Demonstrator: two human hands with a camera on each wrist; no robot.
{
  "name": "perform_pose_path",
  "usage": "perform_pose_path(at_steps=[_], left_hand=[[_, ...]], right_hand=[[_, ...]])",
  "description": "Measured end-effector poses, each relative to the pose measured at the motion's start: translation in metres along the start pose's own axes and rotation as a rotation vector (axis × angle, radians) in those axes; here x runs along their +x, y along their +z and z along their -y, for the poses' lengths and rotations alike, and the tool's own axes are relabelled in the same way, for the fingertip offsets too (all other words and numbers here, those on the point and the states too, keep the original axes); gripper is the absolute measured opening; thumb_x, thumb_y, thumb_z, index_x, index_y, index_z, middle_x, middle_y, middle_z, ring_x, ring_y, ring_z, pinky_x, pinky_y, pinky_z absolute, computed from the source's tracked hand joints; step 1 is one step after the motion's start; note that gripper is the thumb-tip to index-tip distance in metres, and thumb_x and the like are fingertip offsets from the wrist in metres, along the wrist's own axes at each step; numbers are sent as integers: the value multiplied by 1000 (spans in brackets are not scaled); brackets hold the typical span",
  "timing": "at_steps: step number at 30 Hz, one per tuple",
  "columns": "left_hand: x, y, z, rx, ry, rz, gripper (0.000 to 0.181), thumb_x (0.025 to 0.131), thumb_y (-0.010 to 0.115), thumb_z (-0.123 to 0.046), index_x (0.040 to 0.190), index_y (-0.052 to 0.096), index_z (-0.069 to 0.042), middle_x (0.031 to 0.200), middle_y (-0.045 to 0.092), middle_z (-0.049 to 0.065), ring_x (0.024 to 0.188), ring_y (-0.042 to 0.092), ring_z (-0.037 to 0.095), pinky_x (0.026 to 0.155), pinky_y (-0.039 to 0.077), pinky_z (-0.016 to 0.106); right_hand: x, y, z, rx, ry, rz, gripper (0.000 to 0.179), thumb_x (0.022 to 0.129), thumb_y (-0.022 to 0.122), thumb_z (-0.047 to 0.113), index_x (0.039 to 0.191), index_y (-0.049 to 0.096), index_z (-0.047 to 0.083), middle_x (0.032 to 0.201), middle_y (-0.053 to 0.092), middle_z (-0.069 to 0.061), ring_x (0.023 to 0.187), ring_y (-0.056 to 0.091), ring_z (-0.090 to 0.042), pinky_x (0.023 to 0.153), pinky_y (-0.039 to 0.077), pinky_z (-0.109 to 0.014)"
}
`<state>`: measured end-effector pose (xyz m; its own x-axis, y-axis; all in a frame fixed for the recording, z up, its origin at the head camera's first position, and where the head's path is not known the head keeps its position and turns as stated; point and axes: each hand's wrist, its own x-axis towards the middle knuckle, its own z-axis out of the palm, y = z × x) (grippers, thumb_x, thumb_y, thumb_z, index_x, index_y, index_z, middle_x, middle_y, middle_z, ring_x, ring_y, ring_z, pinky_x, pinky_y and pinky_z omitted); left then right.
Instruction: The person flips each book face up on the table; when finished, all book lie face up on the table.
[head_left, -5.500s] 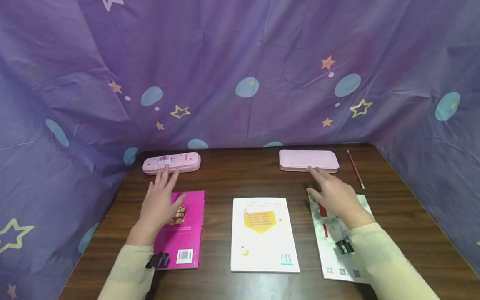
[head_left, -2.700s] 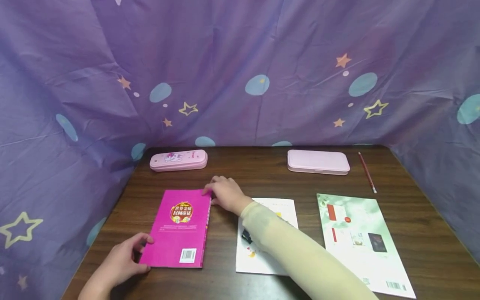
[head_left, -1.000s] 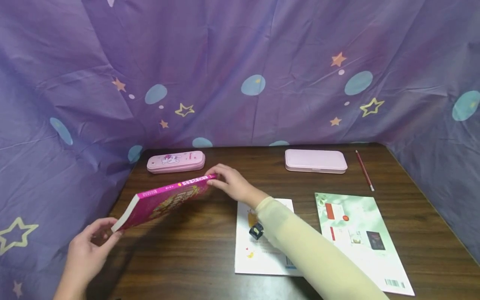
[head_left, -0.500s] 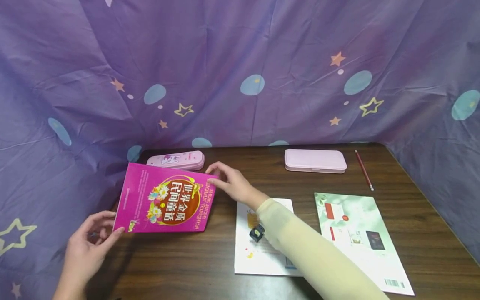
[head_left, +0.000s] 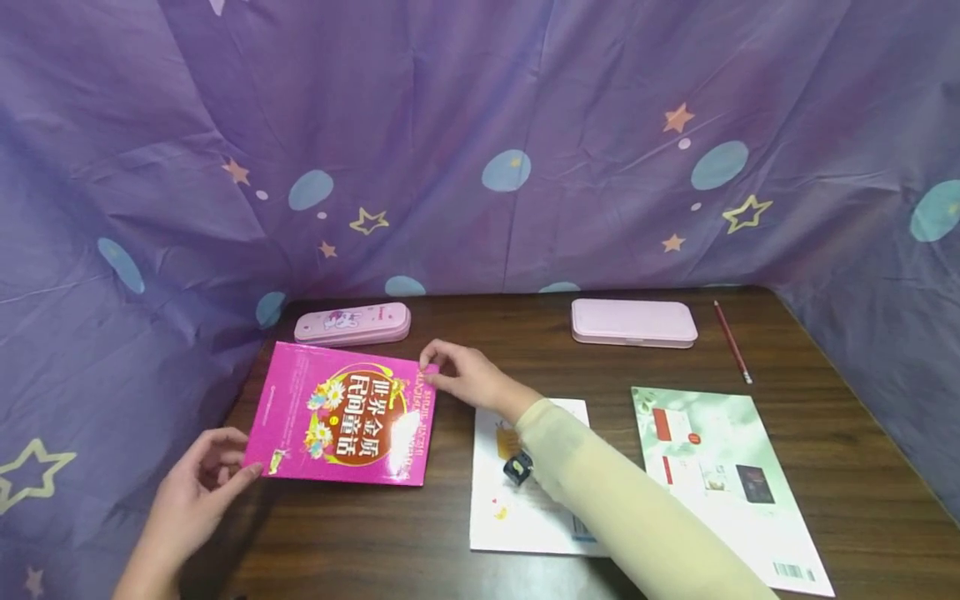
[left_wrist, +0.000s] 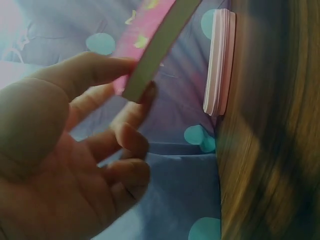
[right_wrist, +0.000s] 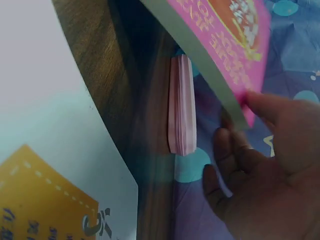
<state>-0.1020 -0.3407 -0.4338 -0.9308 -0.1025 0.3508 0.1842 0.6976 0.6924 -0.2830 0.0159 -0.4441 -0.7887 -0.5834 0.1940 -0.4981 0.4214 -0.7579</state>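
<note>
A magenta book (head_left: pixel 300 408) with an oval red title patch and daisies on its cover is held above the table, its lettering turned sideways. My left hand (head_left: pixel 197 483) pinches its near left corner between thumb and fingers. At the far right corner, my right hand (head_left: pixel 472 375) pinches the book too. Both wrist views show the pale page edge, with the left thumb (left_wrist: pixel 95 70) and the right thumb (right_wrist: pixel 270 107) on the cover. Under my right forearm lies a white book (head_left: pixel 495 475) with a yellow patch, partly covered by the sleeve.
Behind the magenta book sits a pink pencil case (head_left: pixel 352 323) with a rabbit print. A plain pink case (head_left: pixel 633 322) and a red pencil (head_left: pixel 731 340) lie at the back right. A green-white book (head_left: pixel 720 450) rests on the table's right side, and a purple curtain (head_left: pixel 450 108) hangs behind.
The magenta book lay flat under my hands; both hands have lifted it and turned it over, so its other cover shows. In the last half second it has come lower and nearer.
</note>
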Motion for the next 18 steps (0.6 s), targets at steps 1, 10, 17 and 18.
perform_pose_path(at_steps=[1,10,17,18], left_hand=[[0,0,1,12,-7,27,36,84,81,0,114,62,-9,77,68,-16,65,45,-3,56,37,22],[0,9,11,98,-141,297,32,89,77,-8,118,62,-4,81,73,1,61,46,1,55,38,24],[3,14,12,179,-236,382,29,89,78,-12,116,69,-5,83,74,2,62,54,4,57,42,25],[4,14,12,192,-233,388,29,89,79,-12,115,71,-5,83,74,2,64,56,5,58,43,25]], right_hand=[[-1,0,-1,-21,2,22,20,93,76,17,109,64,19,100,69,-1,96,65,-18,88,52,-32],[-8,8,-6,-210,78,175,34,86,84,24,117,67,27,103,74,7,99,61,-18,100,31,-50],[-11,13,-6,-273,123,242,34,88,82,28,120,68,29,112,74,9,107,54,-20,107,28,-53],[-11,13,-6,-280,125,245,34,88,82,29,120,69,29,111,74,9,106,54,-20,107,28,-52]])
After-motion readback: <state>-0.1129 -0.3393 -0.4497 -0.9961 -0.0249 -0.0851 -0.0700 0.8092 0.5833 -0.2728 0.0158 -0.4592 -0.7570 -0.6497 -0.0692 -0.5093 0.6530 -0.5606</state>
